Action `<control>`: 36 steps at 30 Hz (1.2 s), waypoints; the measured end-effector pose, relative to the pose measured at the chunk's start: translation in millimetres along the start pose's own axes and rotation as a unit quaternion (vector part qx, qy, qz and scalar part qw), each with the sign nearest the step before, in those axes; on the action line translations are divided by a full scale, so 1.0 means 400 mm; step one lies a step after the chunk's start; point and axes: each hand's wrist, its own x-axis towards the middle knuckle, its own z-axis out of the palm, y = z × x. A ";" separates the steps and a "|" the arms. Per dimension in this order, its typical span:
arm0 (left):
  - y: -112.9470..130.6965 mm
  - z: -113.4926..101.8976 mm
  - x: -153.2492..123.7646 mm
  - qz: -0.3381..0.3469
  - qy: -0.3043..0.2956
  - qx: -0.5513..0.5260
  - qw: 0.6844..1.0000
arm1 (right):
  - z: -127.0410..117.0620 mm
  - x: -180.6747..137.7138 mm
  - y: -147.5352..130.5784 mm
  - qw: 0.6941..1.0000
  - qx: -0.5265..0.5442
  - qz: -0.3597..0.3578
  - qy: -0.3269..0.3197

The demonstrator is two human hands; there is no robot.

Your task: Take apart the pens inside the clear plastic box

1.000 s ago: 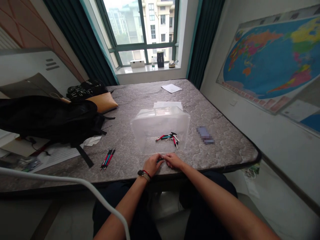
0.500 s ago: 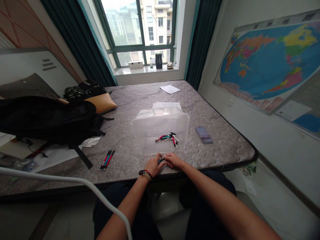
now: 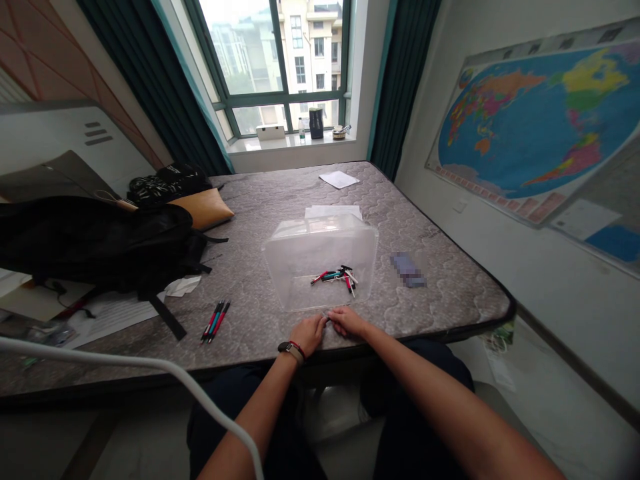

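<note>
My left hand [image 3: 309,334], with a watch and a red band at its wrist, is closed around a pen [image 3: 327,320]. Most of the pen is hidden by the fingers. My right hand [image 3: 347,322] is pinched on the pen's other end, so both hands meet at the mattress's near edge. Just beyond them stands a translucent plastic box [image 3: 285,280]. Inside it lies a loose heap of pen parts [image 3: 340,275] in red, teal, black and white. To the left, several pens [image 3: 215,321] in red, teal and black lie side by side on the mattress.
The quilted grey mattress [image 3: 250,267] is the work surface. A black backpack [image 3: 100,233], an orange pouch [image 3: 205,209] and papers [image 3: 117,320] crowd its left. A blurred phone-like object [image 3: 407,269] lies right of the box. A white cable [image 3: 150,361] crosses the lower left.
My left fingers have closed further over the pen, so less of it shows between the hands. The box and the other pens stay put.
</note>
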 end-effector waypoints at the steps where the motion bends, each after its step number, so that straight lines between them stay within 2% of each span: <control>1: -0.001 0.000 -0.001 -0.001 0.001 -0.002 1.000 | 0.000 0.000 0.000 1.000 0.001 0.001 0.000; 19: 0.002 -0.015 -0.006 0.003 0.015 -0.025 1.000 | -0.002 0.000 0.001 0.999 0.030 0.009 0.022; 28: -0.013 -0.012 -0.005 -0.019 0.049 -0.037 0.998 | -0.001 -0.008 -0.003 0.997 0.049 0.010 0.063; 32: -0.022 -0.015 0.004 -0.028 0.086 -0.081 0.993 | 0.000 -0.007 -0.005 0.995 0.051 0.013 0.088; 36: -0.030 -0.020 0.009 -0.035 0.097 -0.120 0.987 | 0.002 -0.007 -0.007 0.992 0.061 0.020 0.106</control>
